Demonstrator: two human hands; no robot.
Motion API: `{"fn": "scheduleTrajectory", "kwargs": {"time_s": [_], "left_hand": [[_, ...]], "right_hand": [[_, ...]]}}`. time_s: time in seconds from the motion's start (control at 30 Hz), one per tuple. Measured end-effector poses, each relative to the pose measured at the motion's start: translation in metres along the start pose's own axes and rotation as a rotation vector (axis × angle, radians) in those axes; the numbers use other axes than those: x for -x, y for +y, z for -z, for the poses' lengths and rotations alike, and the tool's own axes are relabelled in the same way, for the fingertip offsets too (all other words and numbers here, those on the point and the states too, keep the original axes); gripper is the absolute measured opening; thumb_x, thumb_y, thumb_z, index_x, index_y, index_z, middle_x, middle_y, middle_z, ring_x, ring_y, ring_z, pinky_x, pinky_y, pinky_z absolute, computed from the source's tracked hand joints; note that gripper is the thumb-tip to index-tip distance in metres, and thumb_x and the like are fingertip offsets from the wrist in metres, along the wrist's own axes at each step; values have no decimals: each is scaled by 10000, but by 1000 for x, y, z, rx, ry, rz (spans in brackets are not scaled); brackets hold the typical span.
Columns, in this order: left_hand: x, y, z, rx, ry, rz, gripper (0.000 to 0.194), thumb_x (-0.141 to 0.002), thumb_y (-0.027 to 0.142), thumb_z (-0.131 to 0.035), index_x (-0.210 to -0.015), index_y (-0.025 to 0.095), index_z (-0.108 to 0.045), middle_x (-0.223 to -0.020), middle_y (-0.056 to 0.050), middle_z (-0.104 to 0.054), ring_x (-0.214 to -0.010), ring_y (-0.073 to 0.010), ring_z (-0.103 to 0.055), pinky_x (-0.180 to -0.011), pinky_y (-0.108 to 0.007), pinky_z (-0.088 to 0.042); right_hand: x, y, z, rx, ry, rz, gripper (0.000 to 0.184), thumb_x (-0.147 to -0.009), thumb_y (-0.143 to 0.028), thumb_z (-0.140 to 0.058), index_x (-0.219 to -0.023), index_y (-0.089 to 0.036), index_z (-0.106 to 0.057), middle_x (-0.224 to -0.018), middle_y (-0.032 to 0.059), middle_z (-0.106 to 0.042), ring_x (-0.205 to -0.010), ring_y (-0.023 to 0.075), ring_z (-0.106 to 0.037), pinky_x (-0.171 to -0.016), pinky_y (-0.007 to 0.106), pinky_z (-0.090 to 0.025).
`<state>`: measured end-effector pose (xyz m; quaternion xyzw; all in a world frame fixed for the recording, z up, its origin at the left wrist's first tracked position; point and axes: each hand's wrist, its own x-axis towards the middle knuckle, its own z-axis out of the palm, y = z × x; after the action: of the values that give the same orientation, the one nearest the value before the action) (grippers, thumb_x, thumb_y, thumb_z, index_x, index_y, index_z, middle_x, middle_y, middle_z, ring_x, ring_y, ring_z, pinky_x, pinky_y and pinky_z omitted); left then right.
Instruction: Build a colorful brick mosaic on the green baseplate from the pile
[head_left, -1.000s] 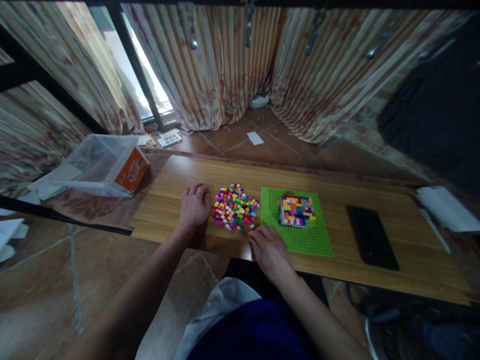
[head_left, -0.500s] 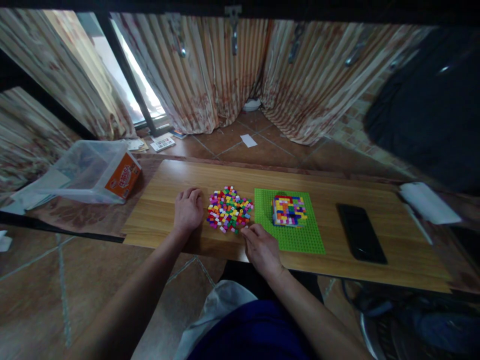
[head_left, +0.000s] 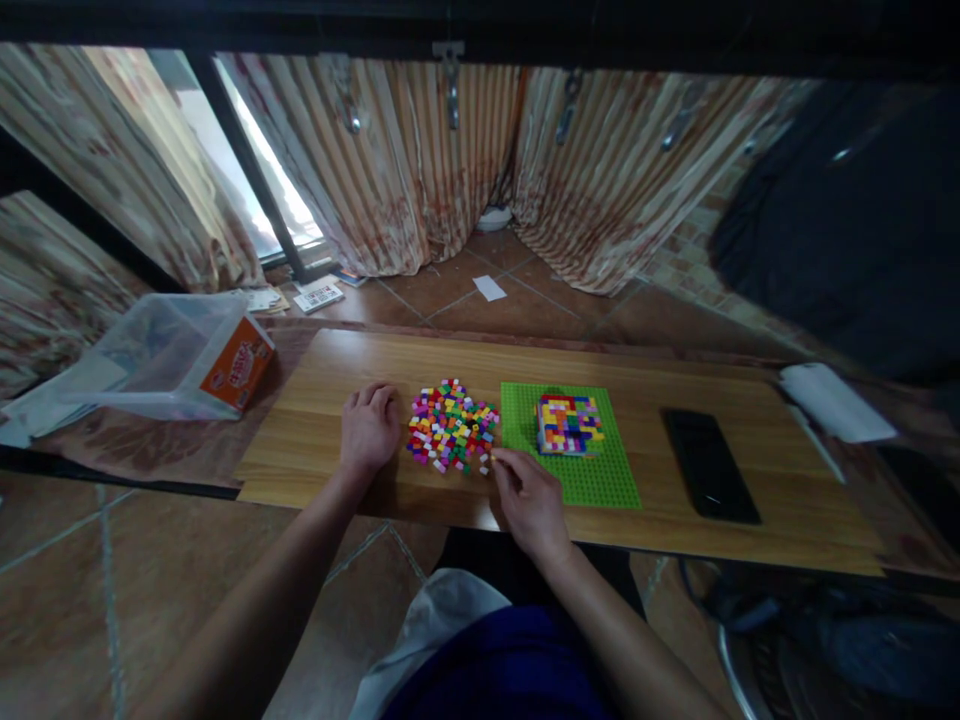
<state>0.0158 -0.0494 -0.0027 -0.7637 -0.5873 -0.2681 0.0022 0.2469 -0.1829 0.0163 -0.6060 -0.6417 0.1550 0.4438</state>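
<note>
Just ahead and rightward of the right hand [head_left: 536, 498], its fingertips pressed together on what, if anything, I cannot tell, stands the brick block [head_left: 568, 425].

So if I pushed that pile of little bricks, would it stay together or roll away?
The pile of bricks would probably spread apart, since the pieces look loose. They likely wouldn't roll, being boxy. They might slide easily, because the wooden tabletop looks smooth.

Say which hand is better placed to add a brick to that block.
Probably the right hand: it's by the green board, near the brick block; the left hand is beyond the loose bricks.
</note>
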Motion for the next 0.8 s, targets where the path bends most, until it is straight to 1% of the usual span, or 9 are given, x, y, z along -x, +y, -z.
{"fn": "scheduleTrajectory", "kwargs": {"time_s": [0.1, 0.2, 0.37, 0.47, 0.53, 0.8], "left_hand": [[0, -1, -1, -2, 5, -2, 289, -902, 245, -418, -1057, 168, -649, -1169, -134, -659, -1078, -289, -591, -989, -465, -435], [0, -2, -1, 8, -2, -14, 297, -902, 252, -412, -1065, 167, -646, -1168, -142, -656, -1083, -296, -583, -990, -473, -431], [-1, -2, -1, 10, -4, 1, 308, -906, 273, -404, -1069, 167, -642, -1169, -147, -653, -1079, -302, -581, -986, -481, -426], [-1, -2, -1, 18, -13, 3, 310, -907, 270, -400, -1071, 165, -641, -1180, -152, -649, -1094, -306, -576, -991, -490, -422], [-1, -2, -1, 17, -15, 3, 308, -906, 266, -402, -1076, 167, -639, -1188, -152, -646, -1101, -307, -574, -989, -494, -425], [-1, -2, -1, 20, -18, 15, 297, -897, 262, -415, -1072, 168, -636, -1196, -146, -643, -1108, -300, -575, -1001, -479, -428]], "right_hand": [[5, -2, 16, -35, 27, -95, 206, -944, -271, -517, -1031, -218, -695, -951, 41, -750, -820, 166, -703, -772, 291, -550], [11, 3, 33, -44, 58, -168, 208, -937, -319, -532, -1029, -234, -700, -920, 32, -749, -789, 170, -701, -757, 305, -556], [7, 20, 55, -6, 191, -149, 196, -921, -326, -565, -973, -242, -734, -1011, 58, -701, -942, 189, -666, -839, 348, -540], [0, 29, 59, 18, 271, -180, 183, -896, -330, -599, -950, -241, -750, -994, 59, -662, -926, 189, -645, -815, 356, -538], [-3, 34, 58, 17, 299, -201, 178, -882, -340, -616, -934, -242, -756, -979, 55, -649, -917, 189, -636, -812, 361, -531], [-7, 40, 52, -2, 294, -205, 158, -861, -340, -640, -899, -258, -770, -938, 40, -643, -885, 185, -622, -811, 367, -513]]}}
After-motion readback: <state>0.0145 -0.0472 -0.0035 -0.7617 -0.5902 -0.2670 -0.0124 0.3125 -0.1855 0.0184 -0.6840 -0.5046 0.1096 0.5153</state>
